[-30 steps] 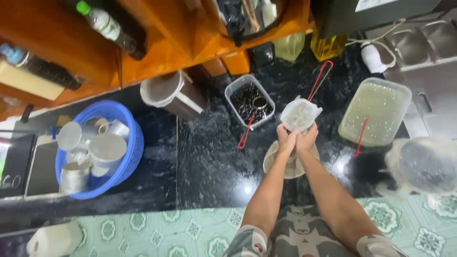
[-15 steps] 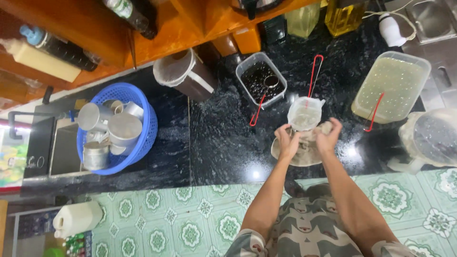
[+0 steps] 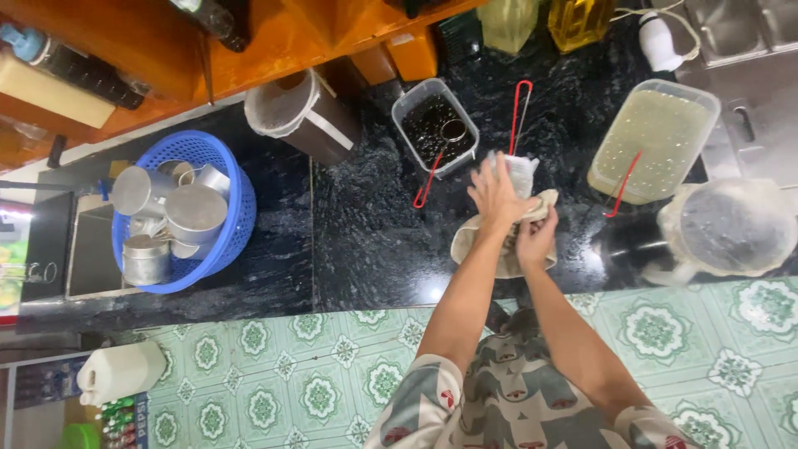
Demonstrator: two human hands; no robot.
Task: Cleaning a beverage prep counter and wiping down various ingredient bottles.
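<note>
Holding: left hand point(image 3: 496, 193) spread over clear plastic cup point(image 3: 522, 172); right hand point(image 3: 536, 239) clamped on cloth point(image 3: 478, 245)
Place: black counter point(image 3: 366, 241), near edge
Risk: cup may tip, spilling, if wiping pressure shifts sideways

Black speckled stone counter point(image 3: 366, 224), glossy under the light. A bright blue basket point(image 3: 229, 241) holds silver metal cups point(image 3: 193, 212). Red-handled ladle point(image 3: 432, 170) in a clear tub of dark liquid point(image 3: 432, 125); another clear tub point(image 3: 652, 141) is pale yellow-green. The cloth point(image 3: 478, 241) is beige. The floor tiles point(image 3: 316, 374) are mint green with white floral medallions, and the shelf point(image 3: 158, 50) is warm orange wood.
</note>
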